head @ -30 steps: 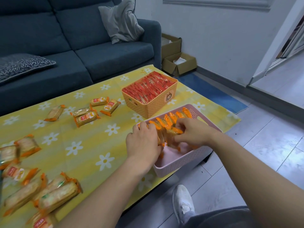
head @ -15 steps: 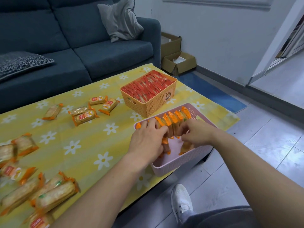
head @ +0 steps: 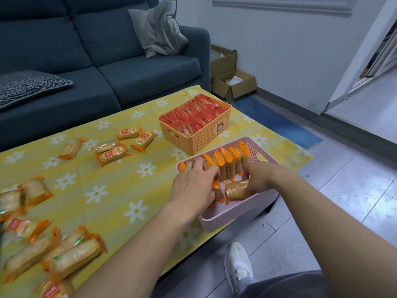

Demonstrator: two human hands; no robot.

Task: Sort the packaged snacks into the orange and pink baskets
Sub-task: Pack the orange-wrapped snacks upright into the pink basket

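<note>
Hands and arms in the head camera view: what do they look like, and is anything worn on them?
Both arms are bare as far as the frame shows, with no sleeve in view. The left hand and the right hand are ungloved, and no watch or bracelet shows at either wrist. The fingers are partly hidden, so rings cannot be ruled out. Below the arms are a grey trouser leg and a white shoe.

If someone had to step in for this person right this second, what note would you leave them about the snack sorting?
Left hand: in the pink basket, fingers curled on the near end of the packet row.
Right hand: grips one packet lying crosswise in the same basket.
Done: orange basket packed with red packets; pink basket partly filled.
Left: stand that packet in the row, then sort the loose packets scattered on the tablecloth.
</note>
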